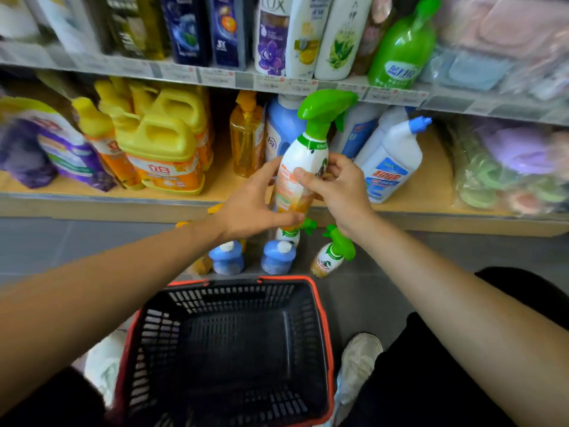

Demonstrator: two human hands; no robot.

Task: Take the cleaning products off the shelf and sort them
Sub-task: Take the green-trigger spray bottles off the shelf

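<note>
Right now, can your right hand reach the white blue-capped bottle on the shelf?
Probably yes: the white bottle stands at the shelf front beside the right hand, nothing between, though that hand grips the spray bottle.

glossy plastic spray bottle (303, 167), matt plastic mesh basket (320, 318), wood-look shelf (428, 192)

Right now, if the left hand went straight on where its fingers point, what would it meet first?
The white plastic spray bottle with the green trigger, which the left hand grips; behind that, probably the blue shelf bottle.
</note>
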